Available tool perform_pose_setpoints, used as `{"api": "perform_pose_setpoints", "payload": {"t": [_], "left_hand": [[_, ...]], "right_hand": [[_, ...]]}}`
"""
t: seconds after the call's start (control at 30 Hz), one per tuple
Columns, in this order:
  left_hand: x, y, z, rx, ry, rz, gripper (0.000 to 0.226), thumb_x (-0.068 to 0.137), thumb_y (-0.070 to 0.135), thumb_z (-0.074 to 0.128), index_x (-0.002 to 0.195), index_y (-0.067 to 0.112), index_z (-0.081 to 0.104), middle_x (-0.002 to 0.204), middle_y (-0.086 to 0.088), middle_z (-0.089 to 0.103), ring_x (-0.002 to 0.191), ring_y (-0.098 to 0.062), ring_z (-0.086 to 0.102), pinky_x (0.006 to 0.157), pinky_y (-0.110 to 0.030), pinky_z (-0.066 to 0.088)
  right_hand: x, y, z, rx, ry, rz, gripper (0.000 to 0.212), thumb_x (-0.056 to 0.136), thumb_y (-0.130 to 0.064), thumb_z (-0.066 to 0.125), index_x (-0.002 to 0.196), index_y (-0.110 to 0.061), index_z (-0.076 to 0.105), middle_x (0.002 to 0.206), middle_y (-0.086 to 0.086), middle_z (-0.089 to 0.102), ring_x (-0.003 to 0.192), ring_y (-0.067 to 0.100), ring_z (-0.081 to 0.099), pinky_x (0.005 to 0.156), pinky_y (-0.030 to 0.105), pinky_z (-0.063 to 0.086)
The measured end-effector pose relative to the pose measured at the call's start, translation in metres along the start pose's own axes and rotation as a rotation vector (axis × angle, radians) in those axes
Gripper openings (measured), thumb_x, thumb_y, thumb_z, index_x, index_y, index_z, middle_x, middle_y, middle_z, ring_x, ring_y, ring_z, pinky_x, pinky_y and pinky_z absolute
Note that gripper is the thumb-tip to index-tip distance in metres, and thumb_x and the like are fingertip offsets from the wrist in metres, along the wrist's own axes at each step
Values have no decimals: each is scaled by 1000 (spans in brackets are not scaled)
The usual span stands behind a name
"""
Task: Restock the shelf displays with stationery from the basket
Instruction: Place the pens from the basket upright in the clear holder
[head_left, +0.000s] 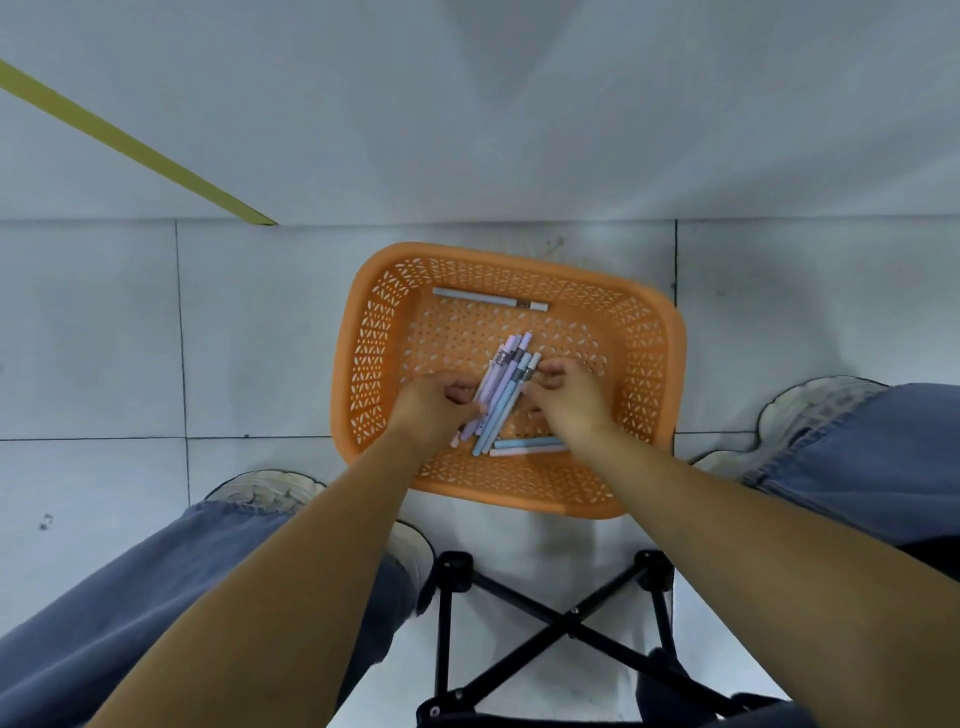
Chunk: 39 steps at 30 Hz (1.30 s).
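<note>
An orange perforated basket (379, 332) sits on the tiled floor in front of me. Both my hands are inside it. My left hand (434, 405) grips a bundle of purple and blue pens (501, 387) near its lower end. My right hand (566, 392) pinches the same bundle from the right, near its upper part. Two more pens (527, 447), one blue and one pink, lie flat on the basket floor under my right wrist. A single grey pen (488, 299) lies along the basket's far wall.
A pale wall or shelf base (467, 130) rises just beyond the basket, with a yellow strip (130, 143) running diagonally at left. My knees in blue jeans and pale shoes flank the basket. A black folding stool frame (561, 618) stands below me.
</note>
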<state>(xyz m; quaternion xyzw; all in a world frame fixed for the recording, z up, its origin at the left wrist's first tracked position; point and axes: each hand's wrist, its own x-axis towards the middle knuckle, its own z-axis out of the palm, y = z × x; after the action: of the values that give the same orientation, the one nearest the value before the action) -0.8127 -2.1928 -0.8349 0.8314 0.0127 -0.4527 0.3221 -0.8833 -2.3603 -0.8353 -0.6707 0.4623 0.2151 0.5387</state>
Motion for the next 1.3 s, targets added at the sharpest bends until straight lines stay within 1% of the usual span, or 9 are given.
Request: {"api": "perform_pose_setpoints", "payload": {"t": [0.27,0.37,0.4,0.5,0.67,0.87,1.0,1.1,1.3], "left_hand": [[-2,10,8,-238,-61,-66,35,84,16,78,118,14,71,101,-2,72,83,-10,66,68,-11,50],[-7,14,9,-459,-113,-130,34,86,5,74,120,5,68,113,-17,72,98,-28,70,81,-31,60],[-9,16,9,-513,-129,-150,34,86,4,73,120,5,67,114,-17,72,101,-30,70,83,-35,60],[-14,19,11,-632,-170,-155,32,89,3,70,121,4,66,114,-16,72,93,-22,72,73,-26,61],[-28,28,6,-584,-220,-34,30,95,10,64,125,11,64,118,-15,71,111,-29,67,95,-38,55],[-59,62,-17,-523,-221,172,31,100,11,56,131,12,57,117,-13,70,104,-25,68,79,-27,55],[-96,99,-39,-378,-144,297,26,104,12,46,128,8,56,108,-12,70,97,-24,67,79,-28,54],[-127,133,-66,-248,-80,422,25,105,17,46,123,7,60,114,-17,71,105,-27,68,79,-28,52],[-217,215,-123,-224,-54,692,30,105,25,46,135,23,50,110,-8,71,93,-15,72,77,-25,57]], "right_hand": [[-2,-19,18,237,-138,92,42,92,-11,63,131,-14,50,112,11,62,99,25,65,85,38,57],[-2,-21,14,319,-171,110,40,91,-9,65,128,-11,52,115,12,64,99,25,66,73,29,57],[-1,-21,12,328,-186,109,39,90,-9,66,126,-11,52,113,12,64,97,24,66,70,27,55],[-1,-22,8,319,-251,83,34,88,-8,68,120,-10,57,101,7,68,86,18,67,67,24,53],[-13,-29,0,324,-271,10,22,87,-5,67,109,-9,65,79,1,69,61,6,64,57,19,51],[-54,-69,-21,353,-224,-210,17,88,0,65,104,0,63,76,6,66,55,6,61,51,16,49],[-97,-104,-43,334,-158,-398,7,88,1,64,94,-2,61,65,4,60,46,6,54,45,18,47],[-131,-137,-64,320,-131,-540,10,88,1,65,93,-3,58,68,7,59,43,5,53,43,18,44],[-216,-216,-125,255,-91,-869,19,85,-2,69,94,-10,54,65,0,63,47,8,55,47,19,45]]}}
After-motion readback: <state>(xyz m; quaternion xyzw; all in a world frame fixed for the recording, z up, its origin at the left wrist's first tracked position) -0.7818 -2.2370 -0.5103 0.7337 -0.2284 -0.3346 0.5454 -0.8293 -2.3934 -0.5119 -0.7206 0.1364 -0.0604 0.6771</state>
